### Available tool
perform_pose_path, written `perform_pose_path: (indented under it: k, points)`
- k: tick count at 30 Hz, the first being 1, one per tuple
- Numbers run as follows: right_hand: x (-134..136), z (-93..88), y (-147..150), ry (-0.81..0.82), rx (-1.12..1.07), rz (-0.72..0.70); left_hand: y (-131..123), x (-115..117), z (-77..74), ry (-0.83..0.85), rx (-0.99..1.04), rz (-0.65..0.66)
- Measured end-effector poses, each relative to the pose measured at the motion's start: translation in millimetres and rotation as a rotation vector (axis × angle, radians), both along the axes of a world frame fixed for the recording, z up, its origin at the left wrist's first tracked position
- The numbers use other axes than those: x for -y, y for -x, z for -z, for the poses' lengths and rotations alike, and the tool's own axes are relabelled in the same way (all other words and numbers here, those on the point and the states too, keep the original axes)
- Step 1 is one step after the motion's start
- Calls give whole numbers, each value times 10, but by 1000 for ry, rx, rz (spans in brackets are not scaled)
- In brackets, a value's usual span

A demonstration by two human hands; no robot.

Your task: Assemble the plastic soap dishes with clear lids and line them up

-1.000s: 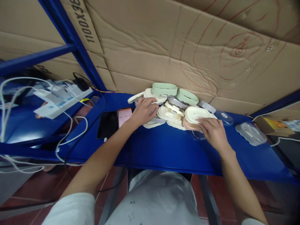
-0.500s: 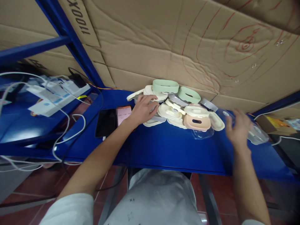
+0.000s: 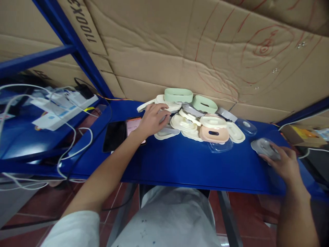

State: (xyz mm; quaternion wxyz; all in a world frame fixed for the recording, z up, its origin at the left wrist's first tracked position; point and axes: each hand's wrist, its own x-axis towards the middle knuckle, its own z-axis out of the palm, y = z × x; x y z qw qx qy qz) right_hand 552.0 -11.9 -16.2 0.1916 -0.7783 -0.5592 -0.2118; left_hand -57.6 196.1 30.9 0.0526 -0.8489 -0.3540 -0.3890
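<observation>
- Since a second ago, has swung the right hand (image 3: 282,161) off the pile of cases (image 3: 195,120) and out to the right end of the bench (image 3: 185,168); has kept the left hand (image 3: 151,118) in its place.
- Curls the right hand's fingers over a clear plastic shell (image 3: 263,146), seemingly clamped on it from above, thumb hidden.
- Finds that shell lying flat near the bench's front-right corner, well apart from the pile.
- Rests the left hand, fingers apart and loosely bent, on the cream pieces at the pile's left side; grips nothing, and probably just steadies the heap against sliding.
- Leaves the pile at the back edge, against the cardboard (image 3: 180,51), which likely stops loose cases from slipping off behind.
- Shows green cases (image 3: 178,95) on top and a pink case (image 3: 214,133) at the front, partly over a second clear shell (image 3: 221,146).
- Keeps two phones (image 3: 114,135) flat toward the left end, just beside the left wrist, one screen lit, probably for easy viewing.
</observation>
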Motion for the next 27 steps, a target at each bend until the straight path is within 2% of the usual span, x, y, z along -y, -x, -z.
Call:
perform_pose_path:
  k: [1, 3, 6, 8, 9, 11, 14, 18, 20, 23, 25, 27]
  points:
    - [38, -5, 134, -25, -7, -62, -13, 31, -34, 22, 25, 20]
    - [99, -41, 512, -119, 8, -193, -60, 143, -134, 116, 91, 140]
    - [126, -167, 1276, -242, -4, -465, -165, 401, -319, 447, 157, 482]
    - [76, -272, 1817, -182, -20, -672, -236, 569, -408, 662, 129, 681]
    - [25, -319, 2070, -139, -23, -768, -267, 633, -426, 727, 110, 740]
    - [-117, -379, 2502, -86, -53, -926, -319, 708, -403, 759, 51, 792]
    - [-366, -388, 2920, -79, -126, -1041, -368, 707, -256, 638, -72, 715]
    - [-608, -423, 3059, -79, -235, -1098, -392, 648, -69, 513, -153, 526]
    - [-702, -494, 2998, -71, -273, -1110, -400, 643, -37, 493, -142, 504]
    - [-880, -594, 2827, -103, -218, -1114, -425, 667, -22, 455, -105, 492]
    - [-1021, -619, 2703, -147, -158, -1076, -450, 694, -3, 405, -92, 465]
    - [-1156, -620, 2599, -184, -150, -978, -478, 724, 27, 329, -118, 448]
